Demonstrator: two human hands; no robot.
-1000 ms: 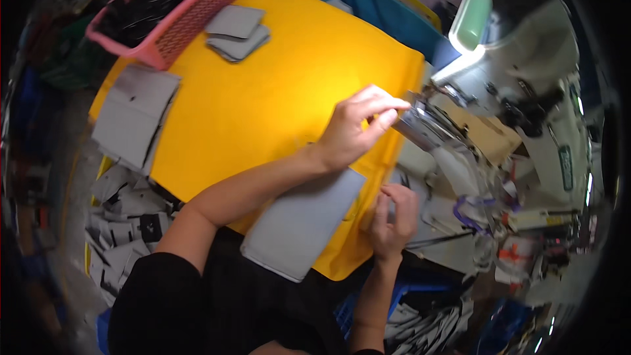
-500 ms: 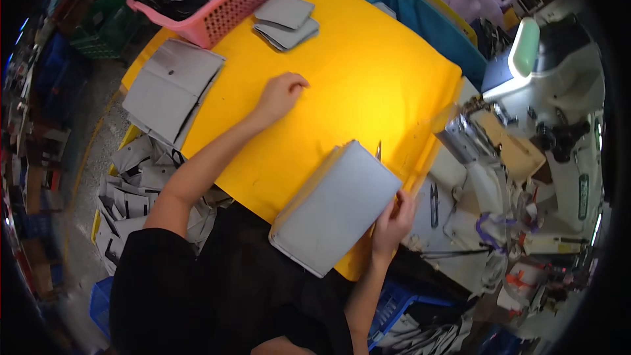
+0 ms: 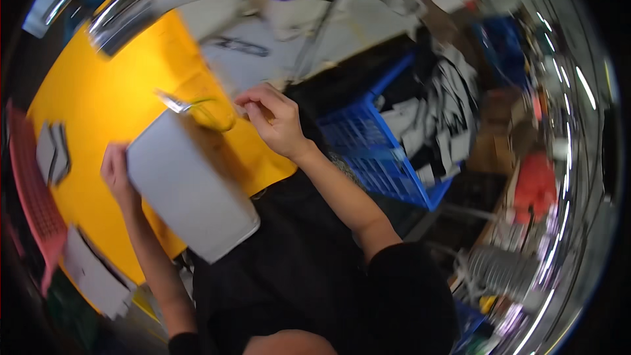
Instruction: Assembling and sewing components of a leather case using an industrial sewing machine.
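A grey fabric-like box (image 3: 187, 181) with a flat rectangular top lies aslant on the yellow table (image 3: 85, 98), at its near edge against my black clothing. My left hand (image 3: 117, 169) has its fingers curled against the box's far left corner. To the right of the box, my right hand (image 3: 275, 120) is raised with its fingers bent together. A small pale bit may be between its fingertips, but blur hides what it is. A pair of scissors with yellow handles (image 3: 210, 113) lies just beyond the box.
At the right stands a blue crate (image 3: 374, 151) full of grey and black pieces. Grey folded pieces (image 3: 52, 151) and a pink basket (image 3: 33, 190) are at the left. A shiny metal machine part (image 3: 125, 23) juts over the far table, with dark snips (image 3: 242, 46) beyond.
The view has swung to the right. My left hand has come from the open tabletop to the box. My right hand has left the box's right edge and is now raised beside it.
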